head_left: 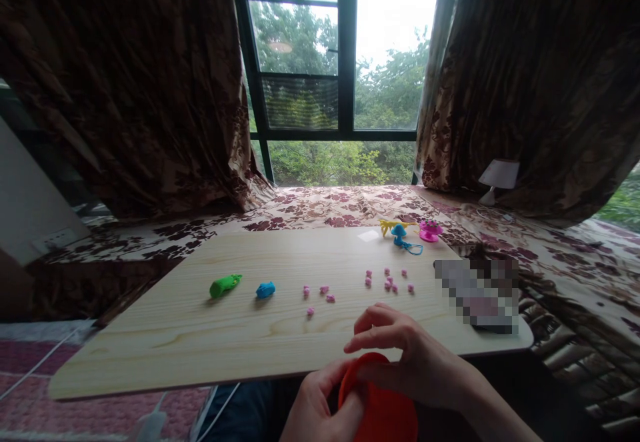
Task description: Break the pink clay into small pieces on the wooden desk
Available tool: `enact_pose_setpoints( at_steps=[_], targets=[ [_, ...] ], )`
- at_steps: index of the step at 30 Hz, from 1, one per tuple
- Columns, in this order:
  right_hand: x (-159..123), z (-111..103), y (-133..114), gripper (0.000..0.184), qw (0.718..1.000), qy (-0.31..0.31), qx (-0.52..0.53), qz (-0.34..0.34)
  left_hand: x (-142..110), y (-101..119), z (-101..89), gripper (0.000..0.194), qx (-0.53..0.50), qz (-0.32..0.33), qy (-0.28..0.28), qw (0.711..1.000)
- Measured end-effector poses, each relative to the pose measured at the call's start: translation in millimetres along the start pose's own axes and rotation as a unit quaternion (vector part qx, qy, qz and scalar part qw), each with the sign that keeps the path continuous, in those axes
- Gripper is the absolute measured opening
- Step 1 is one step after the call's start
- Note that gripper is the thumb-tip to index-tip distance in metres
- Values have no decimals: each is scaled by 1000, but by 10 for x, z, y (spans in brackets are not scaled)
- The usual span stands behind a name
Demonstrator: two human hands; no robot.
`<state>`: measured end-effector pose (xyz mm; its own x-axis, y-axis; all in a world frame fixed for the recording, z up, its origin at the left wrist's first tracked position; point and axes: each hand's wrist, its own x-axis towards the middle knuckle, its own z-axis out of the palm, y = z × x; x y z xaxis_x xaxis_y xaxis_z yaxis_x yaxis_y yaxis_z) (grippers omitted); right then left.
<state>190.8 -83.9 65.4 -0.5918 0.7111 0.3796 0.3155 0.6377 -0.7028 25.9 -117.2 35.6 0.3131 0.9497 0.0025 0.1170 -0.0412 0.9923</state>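
Note:
At the table's near edge I hold a red-orange plastic container (387, 415) with a rounded rim, low in front of me. My left hand (325, 399) grips its rim from the left, the thumb pressed against it. My right hand (400, 345) reaches over from the right; its thumb rests on the rim while the other fingers curve above it. The container's lower part and its inside are mostly hidden. Beyond my hands lie several small pink pieces (389, 285) on the right and another loose group of pink pieces (325, 289) nearer the middle.
The wooden table (200, 342) carries a green toy (225, 286) and a blue toy (265, 289) on the left. At the far right are a blue mushroom-shaped toy (399, 231), a yellow piece (387, 227) and a magenta piece (430, 231). A blurred-out object (480, 295) lies near the right edge.

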Motion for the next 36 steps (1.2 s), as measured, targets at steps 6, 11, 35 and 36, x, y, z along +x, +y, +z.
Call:
enact_pose_setpoints(
  at_steps=[6, 11, 35, 36],
  targets=[
    [17, 8, 24, 19, 1000, -5, 16, -16, 7, 8, 7, 29, -4, 6, 4, 1000],
    [-15, -28, 23, 17, 1000, 9, 3, 3, -2, -11, -3, 36, -24, -9, 22, 999],
    [-79, -71, 76, 16, 999, 23, 21, 42, -3, 14, -18, 41, 3, 20, 0, 1000],
    [-85, -66, 84, 15, 999, 21, 21, 45, -3, 14, -7, 40, 2, 21, 4, 1000]
  ],
)
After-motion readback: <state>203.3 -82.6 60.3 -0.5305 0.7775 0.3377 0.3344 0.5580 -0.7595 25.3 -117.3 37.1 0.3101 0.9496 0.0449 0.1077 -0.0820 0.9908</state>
